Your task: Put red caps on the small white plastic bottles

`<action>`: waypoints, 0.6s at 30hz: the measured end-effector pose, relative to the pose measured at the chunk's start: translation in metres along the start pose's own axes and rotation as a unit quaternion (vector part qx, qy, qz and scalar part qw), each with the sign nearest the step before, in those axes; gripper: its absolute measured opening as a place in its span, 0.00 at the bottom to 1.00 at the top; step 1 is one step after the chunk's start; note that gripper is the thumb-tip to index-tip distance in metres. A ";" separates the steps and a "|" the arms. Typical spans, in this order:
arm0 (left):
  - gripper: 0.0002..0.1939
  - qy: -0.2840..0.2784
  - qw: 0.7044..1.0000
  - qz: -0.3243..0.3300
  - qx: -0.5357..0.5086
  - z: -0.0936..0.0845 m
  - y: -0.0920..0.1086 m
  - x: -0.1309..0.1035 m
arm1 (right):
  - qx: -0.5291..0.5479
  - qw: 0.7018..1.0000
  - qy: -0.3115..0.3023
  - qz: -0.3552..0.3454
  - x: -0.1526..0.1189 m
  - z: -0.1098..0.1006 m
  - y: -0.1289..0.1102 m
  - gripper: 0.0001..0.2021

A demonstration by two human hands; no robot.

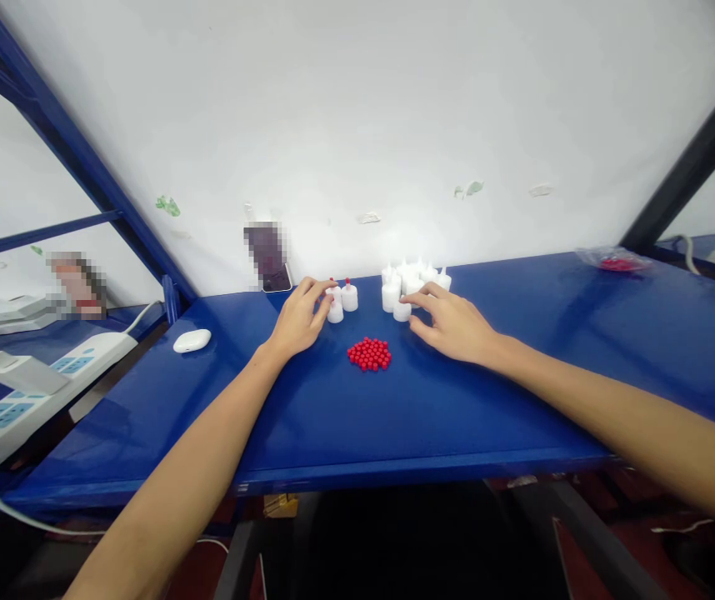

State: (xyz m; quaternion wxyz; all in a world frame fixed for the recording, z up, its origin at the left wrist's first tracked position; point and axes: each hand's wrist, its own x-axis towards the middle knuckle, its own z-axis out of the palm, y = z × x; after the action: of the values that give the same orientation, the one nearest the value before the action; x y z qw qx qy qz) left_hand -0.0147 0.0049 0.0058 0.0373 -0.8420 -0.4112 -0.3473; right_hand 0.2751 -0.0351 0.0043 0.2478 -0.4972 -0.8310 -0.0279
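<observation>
On the blue table, a few white bottles with red tips (349,297) stand near the wall. My left hand (301,317) is at their left, its thumb and fingers bent around the nearest bottle (335,312). Farther right stands a group of several white bottles (391,295) with white pointed tops. My right hand (450,323) reaches to the front bottle (402,311) of that group, with its index fingertip at the top and its thumb lower down. Between the hands and nearer the front lies a pile of small red caps (370,354).
A white case (192,341) lies at the table's left. A phone (268,257) leans on the wall. Power strips (51,392) with cables are beyond the left edge. A clear bag with red pieces (617,263) lies at the back right.
</observation>
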 end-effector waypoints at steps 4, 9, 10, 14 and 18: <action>0.19 -0.120 0.990 0.039 -0.059 -0.003 0.019 0.001 | 0.016 1.000 0.007 -0.016 0.001 0.003 0.001 0.20; 0.17 -0.163 0.978 0.067 -0.113 0.002 0.042 0.000 | 0.024 0.999 -0.002 -0.037 0.003 0.009 0.006 0.21; 0.17 -0.164 0.976 0.070 -0.122 0.003 0.045 0.000 | 0.023 0.999 -0.006 -0.039 0.004 0.010 0.007 0.21; 0.14 -0.155 0.975 0.080 -0.138 0.004 0.049 -0.003 | 0.025 0.999 -0.010 -0.039 0.004 0.011 0.006 0.22; 0.17 -0.163 0.974 0.119 -0.101 -0.002 0.053 -0.005 | 0.061 0.997 0.031 -0.037 0.004 0.007 0.003 0.21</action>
State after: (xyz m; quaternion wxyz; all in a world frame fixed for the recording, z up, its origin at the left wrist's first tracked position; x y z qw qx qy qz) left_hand 0.0203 -0.0341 0.0160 -0.0747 -0.9295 -0.2713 -0.2386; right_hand 0.2729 -0.0283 -0.0006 0.3025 -0.4489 -0.8408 -0.0021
